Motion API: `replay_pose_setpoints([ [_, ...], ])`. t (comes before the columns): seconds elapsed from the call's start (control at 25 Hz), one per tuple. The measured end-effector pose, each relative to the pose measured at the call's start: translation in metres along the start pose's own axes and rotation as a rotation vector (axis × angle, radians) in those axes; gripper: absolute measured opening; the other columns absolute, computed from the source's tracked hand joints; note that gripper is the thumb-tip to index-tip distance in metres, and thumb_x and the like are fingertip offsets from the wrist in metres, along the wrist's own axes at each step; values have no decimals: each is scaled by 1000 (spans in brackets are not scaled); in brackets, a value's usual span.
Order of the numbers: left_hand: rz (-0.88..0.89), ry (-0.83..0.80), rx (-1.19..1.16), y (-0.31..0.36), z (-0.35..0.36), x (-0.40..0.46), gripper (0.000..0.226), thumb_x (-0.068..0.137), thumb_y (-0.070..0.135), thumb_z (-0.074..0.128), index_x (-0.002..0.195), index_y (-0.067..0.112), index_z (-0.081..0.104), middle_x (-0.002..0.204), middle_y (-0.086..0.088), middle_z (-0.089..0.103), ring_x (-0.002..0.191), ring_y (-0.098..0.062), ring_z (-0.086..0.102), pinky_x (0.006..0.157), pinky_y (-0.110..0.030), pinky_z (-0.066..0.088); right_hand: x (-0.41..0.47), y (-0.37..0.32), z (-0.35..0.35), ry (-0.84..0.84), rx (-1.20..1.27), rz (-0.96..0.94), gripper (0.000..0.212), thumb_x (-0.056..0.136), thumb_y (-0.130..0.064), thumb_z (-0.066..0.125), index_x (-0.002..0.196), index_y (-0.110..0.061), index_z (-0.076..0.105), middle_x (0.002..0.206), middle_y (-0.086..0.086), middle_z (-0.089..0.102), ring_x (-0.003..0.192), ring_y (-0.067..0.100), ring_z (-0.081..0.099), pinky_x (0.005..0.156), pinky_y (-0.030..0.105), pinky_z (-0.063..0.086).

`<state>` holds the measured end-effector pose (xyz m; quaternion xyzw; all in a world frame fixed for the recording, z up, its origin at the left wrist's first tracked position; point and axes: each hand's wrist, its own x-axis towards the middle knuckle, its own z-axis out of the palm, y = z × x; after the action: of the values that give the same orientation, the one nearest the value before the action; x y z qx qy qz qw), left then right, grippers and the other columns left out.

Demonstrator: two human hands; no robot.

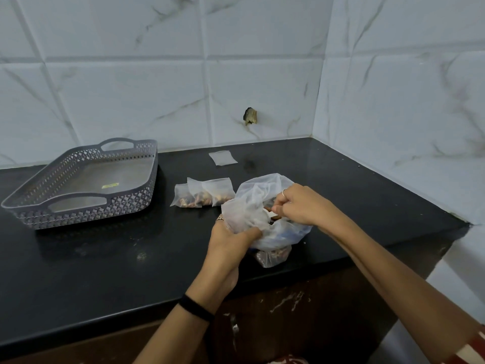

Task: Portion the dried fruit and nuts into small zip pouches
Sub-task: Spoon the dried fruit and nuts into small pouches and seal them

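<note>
Left hand [231, 237] gripping crumpled translucent plastic bag [258, 203], right hand [299, 206] pinching small pieces inside it, grey lattice plastic tray [136, 190] sticker [110, 185] unreadable, black stone bench [105, 258].

Left hand [231, 239] grips small pouch [242, 215]; right hand [298, 206] pinches nuts inside large bag [273, 232] — three filled pouches [203, 193] beside grey basket [86, 185].

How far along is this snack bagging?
Three filled pouches lie on the counter. The left hand holds a small pouch open against the big bag; the right hand pinches pieces at its mouth. One empty pouch waits behind. The grey basket holds no pouches yet.
</note>
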<state>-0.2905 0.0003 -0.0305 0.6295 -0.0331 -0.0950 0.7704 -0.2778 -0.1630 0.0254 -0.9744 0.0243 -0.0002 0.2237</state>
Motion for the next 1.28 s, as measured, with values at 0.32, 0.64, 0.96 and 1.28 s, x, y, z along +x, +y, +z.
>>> replay_pose_setpoints([
  [0.32,14,33,-209,6,5,0,30,80,-14,55,107,-4,63,91,-13,73,82,-25,71,66,-34,59,-17,3,-16,-54,-192,-113,20,92,-20,53,85,-22,72,100,-6,69,86,13,60,76,30,49],
  [0.64,142,29,-133,44,34,16,19,82,-8,56,93,7,54,74,-7,57,65,-14,60,53,-23,51,-16,10,-11,-219,670,326,42,80,2,31,42,-16,36,36,-3,33,32,7,18,38,16,13],
  [0.96,248,94,-95,38,17,8,17,83,-6,61,91,9,58,91,-20,62,85,-31,64,78,-47,56,-19,16,0,-221,1009,330,29,94,-11,49,65,-11,46,48,-1,37,32,6,20,35,18,14],
  [1.28,306,324,-165,7,18,-5,47,82,-1,66,125,15,55,111,2,67,102,-10,67,89,-36,56,-23,11,-21,-231,848,229,24,94,-19,55,90,-1,70,50,-1,36,36,7,21,38,20,17],
])
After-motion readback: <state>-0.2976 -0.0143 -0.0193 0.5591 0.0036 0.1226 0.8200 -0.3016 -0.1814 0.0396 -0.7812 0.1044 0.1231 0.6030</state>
